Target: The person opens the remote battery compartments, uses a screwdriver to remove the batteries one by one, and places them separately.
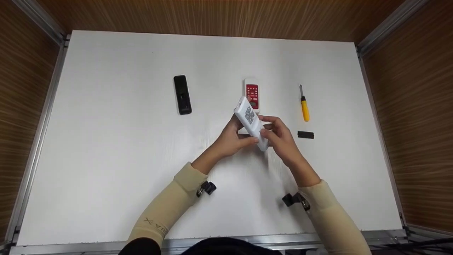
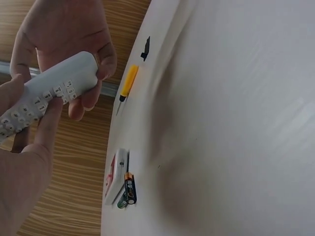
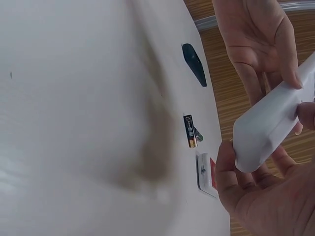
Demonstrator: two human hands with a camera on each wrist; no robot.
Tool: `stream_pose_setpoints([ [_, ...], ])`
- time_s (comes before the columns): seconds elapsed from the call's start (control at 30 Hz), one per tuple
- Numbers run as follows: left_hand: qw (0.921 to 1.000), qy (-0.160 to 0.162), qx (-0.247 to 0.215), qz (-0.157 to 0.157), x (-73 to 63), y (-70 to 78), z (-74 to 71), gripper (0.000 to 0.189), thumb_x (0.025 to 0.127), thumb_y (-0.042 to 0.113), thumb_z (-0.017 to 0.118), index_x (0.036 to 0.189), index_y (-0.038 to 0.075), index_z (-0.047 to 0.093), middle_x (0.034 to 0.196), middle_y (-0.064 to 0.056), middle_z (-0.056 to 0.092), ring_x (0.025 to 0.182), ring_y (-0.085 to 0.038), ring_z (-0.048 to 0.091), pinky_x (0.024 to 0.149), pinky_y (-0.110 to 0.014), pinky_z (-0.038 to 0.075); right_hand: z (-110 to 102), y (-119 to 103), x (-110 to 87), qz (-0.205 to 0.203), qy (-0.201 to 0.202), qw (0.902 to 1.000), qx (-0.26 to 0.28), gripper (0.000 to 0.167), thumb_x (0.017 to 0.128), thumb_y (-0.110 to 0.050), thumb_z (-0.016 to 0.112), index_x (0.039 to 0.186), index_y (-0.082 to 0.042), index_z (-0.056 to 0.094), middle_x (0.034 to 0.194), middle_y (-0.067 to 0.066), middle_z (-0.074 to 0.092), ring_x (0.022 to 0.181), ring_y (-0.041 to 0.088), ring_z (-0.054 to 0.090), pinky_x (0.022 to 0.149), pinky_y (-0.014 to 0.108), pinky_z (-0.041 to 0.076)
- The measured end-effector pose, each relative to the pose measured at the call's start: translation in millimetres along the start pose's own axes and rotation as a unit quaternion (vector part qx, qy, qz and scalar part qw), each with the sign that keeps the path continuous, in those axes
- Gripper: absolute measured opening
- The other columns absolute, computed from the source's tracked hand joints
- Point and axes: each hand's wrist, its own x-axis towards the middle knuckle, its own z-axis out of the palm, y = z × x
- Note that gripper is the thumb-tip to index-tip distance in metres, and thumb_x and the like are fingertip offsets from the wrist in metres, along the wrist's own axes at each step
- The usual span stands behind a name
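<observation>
Both hands hold a white remote control tilted above the table. Its back, with a printed grey label, faces up in the head view; the left wrist view shows rows of buttons on its other face. My left hand grips the remote along its side, thumb near the lower end. At that lower end my right hand holds it, thumb on the back and fingers around the edge. Just beyond lies a second remote, white with a red front, partly covered by the held one.
Beside the red-fronted remote lie batteries, hidden in the head view. A black remote-shaped object lies to the left. To the right are a yellow-handled screwdriver and a small black piece. Wood-grain walls border the white table.
</observation>
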Motion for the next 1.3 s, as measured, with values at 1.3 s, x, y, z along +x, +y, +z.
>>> stream_pose_setpoints([
  [1.3, 0.9967, 0.064, -0.031, 0.039, -5.6, 22.8, 0.6, 0.078, 0.079, -0.009, 0.076, 0.138, -0.002, 0.025, 0.128, -0.029, 0.058, 0.120, -0.032, 0.059, 0.098, -0.038, 0.051, -8.7, -13.2, -0.6, -0.020, -0.025, 0.9992, 0.022, 0.027, 0.095, -0.006, 0.044, 0.116, 0.000, 0.060, 0.124, 0.012, 0.063, 0.115, 0.026, 0.059, 0.085, 0.037, 0.056],
])
